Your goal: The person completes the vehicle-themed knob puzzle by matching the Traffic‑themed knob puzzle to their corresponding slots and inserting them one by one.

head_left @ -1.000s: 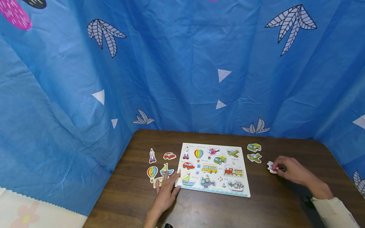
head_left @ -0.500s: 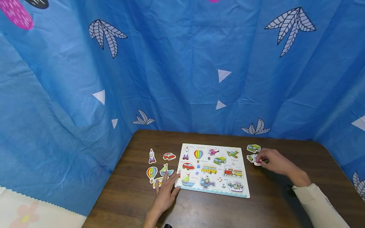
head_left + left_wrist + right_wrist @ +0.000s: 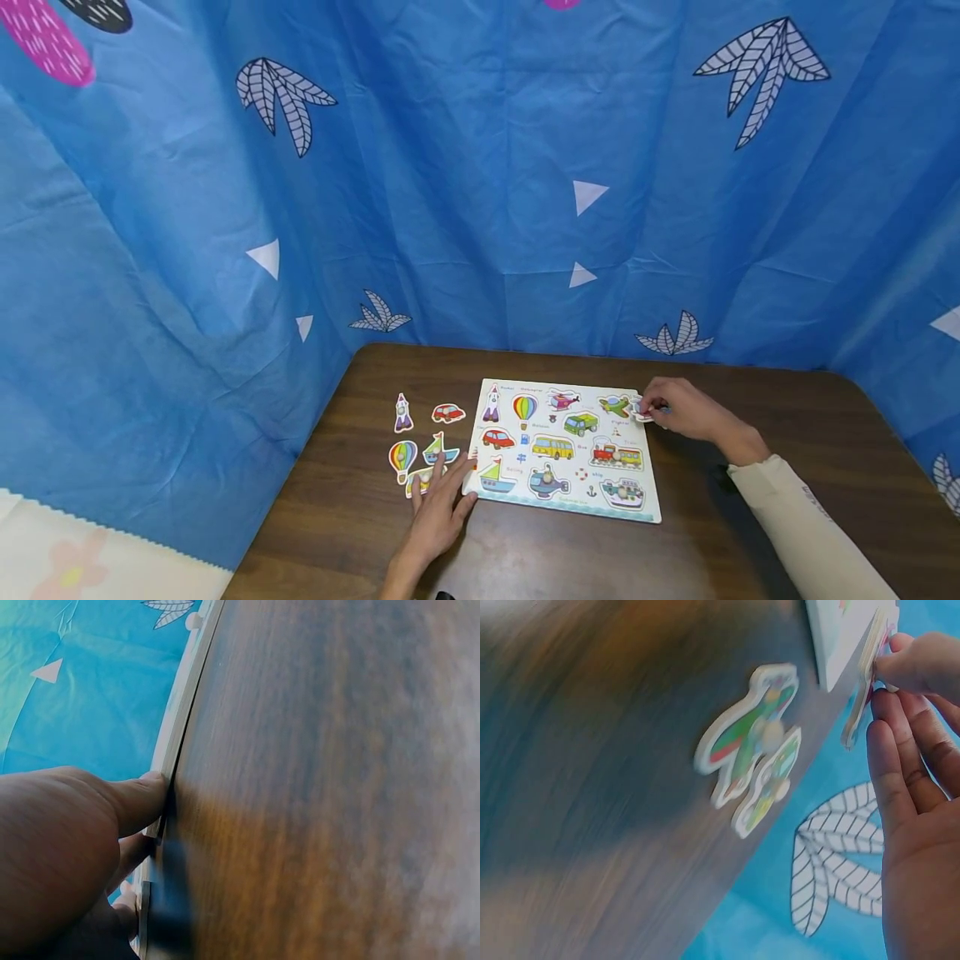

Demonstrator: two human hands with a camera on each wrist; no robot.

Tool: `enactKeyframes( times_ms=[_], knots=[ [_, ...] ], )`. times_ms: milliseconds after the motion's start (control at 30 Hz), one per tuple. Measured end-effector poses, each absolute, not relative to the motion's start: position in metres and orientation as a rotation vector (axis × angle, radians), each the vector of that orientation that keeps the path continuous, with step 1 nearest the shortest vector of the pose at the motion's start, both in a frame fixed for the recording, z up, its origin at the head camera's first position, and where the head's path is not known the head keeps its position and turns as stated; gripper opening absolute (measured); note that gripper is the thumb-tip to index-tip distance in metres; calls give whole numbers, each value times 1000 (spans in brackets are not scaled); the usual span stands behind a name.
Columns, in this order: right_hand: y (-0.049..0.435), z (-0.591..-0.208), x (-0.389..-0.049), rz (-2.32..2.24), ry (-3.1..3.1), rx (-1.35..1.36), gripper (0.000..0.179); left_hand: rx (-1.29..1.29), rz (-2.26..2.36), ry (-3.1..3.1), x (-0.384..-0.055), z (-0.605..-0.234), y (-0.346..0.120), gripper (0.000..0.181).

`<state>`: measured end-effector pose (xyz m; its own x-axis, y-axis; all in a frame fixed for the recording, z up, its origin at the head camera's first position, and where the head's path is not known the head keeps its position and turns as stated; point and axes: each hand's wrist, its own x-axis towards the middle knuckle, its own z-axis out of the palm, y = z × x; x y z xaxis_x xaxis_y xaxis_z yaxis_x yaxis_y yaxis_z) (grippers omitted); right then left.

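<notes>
My right hand point(image 3: 690, 410) pinches a flat puzzle piece point(image 3: 866, 682) with a little pink on its face between thumb and fingertips, held off the table at the upper right edge of the puzzle board point(image 3: 651, 500). Its picture is mostly hidden by the fingers. Beneath that hand, the right wrist view has a green plane piece point(image 3: 742, 735) and a green truck piece point(image 3: 769, 784) on the table. My left hand point(image 3: 438, 508) lies with fingers spread at the board's lower left corner, thumb point(image 3: 139, 802) against its edge, partly covering a yellow piece point(image 3: 417, 482).
Left of the board lie a rocket piece point(image 3: 403, 413), a red car piece point(image 3: 448, 413), a balloon piece point(image 3: 402, 460) and a sailboat piece point(image 3: 441, 450). Blue curtain point(image 3: 465, 208) hangs behind the brown wooden table point(image 3: 540, 558).
My right hand has lifted its piece from the table's right side and carried it left, over the green pieces, to the board's edge. The left hand has stayed in place.
</notes>
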<state>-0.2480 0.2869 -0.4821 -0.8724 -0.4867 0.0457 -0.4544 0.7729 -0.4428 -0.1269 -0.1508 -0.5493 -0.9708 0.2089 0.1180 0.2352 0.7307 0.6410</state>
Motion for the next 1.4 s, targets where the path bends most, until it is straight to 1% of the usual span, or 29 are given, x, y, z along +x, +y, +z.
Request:
enactKeyframes(
  times_ms=[433, 800, 1200, 1400],
  knots=[
    [239, -486, -275, -730, 2842, -870, 12, -359, -1095, -2888, -125, -550, -149, 45],
    [198, -498, -289, -766, 2823, -917, 13, -352, -1092, -2893, -125, -548, -148, 45],
    [174, -509, -296, -762, 2851, -1031, 13, -357, -1071, -2894, -126, -549, -148, 45],
    [169, -511, -299, -730, 2857, -955, 13, -352, -1068, -2901, -126, -548, -147, 45]
  ],
)
